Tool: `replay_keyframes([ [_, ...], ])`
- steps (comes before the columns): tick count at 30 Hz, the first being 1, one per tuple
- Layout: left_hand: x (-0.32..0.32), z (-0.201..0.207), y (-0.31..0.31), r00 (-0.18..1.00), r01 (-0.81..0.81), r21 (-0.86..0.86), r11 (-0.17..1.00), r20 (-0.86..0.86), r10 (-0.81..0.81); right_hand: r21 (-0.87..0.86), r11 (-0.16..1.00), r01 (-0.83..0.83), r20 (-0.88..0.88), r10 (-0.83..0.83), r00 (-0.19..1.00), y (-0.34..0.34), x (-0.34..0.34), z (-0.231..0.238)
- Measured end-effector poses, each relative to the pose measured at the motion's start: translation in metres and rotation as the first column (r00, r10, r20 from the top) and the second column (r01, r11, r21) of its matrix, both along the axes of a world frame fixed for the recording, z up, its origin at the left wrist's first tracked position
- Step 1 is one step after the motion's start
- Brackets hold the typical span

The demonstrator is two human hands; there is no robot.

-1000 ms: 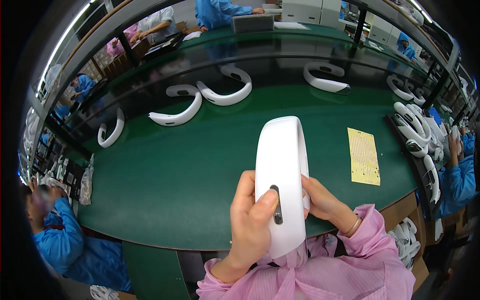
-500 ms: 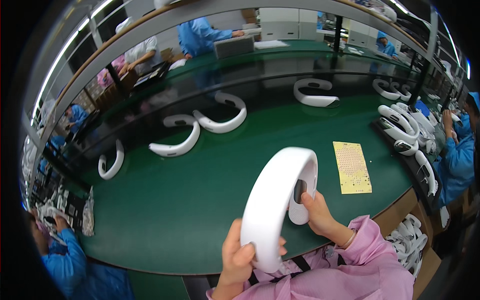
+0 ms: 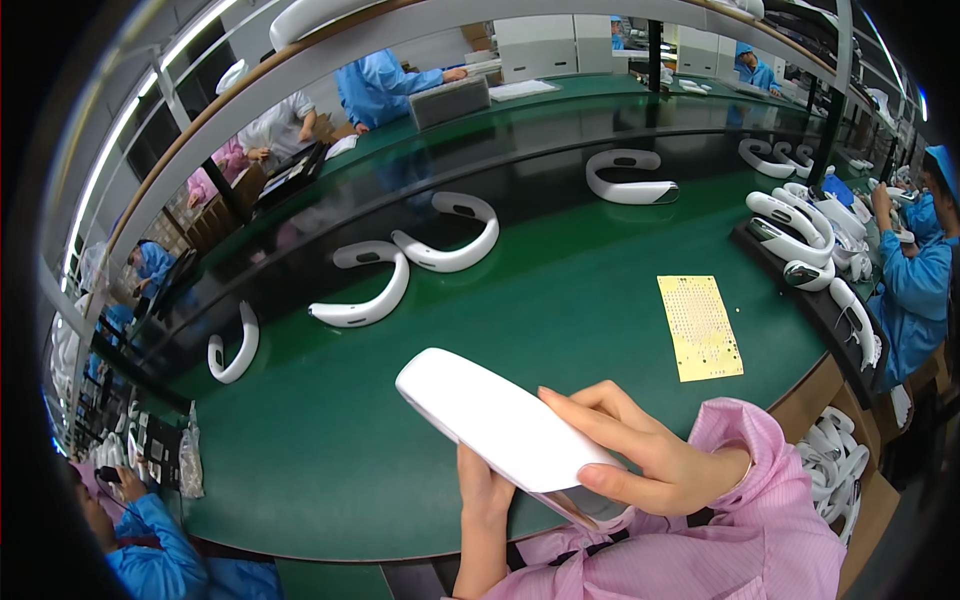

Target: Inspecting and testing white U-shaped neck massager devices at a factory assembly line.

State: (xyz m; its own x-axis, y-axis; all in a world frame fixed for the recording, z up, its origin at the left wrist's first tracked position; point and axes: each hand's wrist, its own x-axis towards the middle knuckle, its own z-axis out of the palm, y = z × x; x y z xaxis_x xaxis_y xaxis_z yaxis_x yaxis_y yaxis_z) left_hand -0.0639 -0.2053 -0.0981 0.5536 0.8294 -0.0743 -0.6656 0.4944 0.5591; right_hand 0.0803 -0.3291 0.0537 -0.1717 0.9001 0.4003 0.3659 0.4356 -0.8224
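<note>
A white U-shaped neckband device (image 3: pixel 495 420) is held low over the green table, its smooth, broad outer face turned up and one end pointing to the far left. My right hand (image 3: pixel 640 455) grips the near right end, with the fingers lying on the white shell. From below, my left hand (image 3: pixel 484 485) supports the device; its fingers are mostly hidden behind it. A shiny, brownish strip shows along the near lower edge. To the right on the table lies a yellow sheet (image 3: pixel 700 328) covered with small marks.
Similar white neckbands (image 3: pixel 455 235) stand in a loose row on the green table (image 3: pixel 330 450). More are heaped on a black tray (image 3: pixel 840 310) at right, beside a co-worker in blue (image 3: pixel 915 270). A cardboard box (image 3: pixel 875 510) of white parts is at the lower right.
The neckband has been turned from upright to lying tilted, its outer face now up. My right hand has moved from its inner end to the outer shell; my left hand is now underneath.
</note>
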Motion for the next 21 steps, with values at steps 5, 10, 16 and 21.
replay_keyframes([
  [5, 0.005, -0.005, -0.003, 0.999, 0.047, 0.105, 0.993, 0.019, -0.049, -0.020, 1.000, -0.017, -0.010, 0.017, 1.000, 0.007, -0.007, 0.004],
  [10, 0.010, 0.011, -0.008, 0.994, 0.031, 0.113, 0.993, -0.105, -0.019, 0.004, 1.000, 0.017, -0.002, -0.017, 1.000, 0.014, -0.004, 0.004],
  [16, -0.002, 0.054, -0.019, 0.947, 0.237, -0.361, 0.902, -0.121, -0.297, 0.387, 0.896, 0.216, 0.254, -0.328, 0.910, 0.044, 0.021, -0.003],
  [21, -0.031, 0.046, -0.014, 0.924, 0.283, 0.322, 0.903, -0.343, -0.168, 0.379, 0.915, 0.136, -0.103, -0.104, 0.989, 0.068, 0.062, -0.026],
])
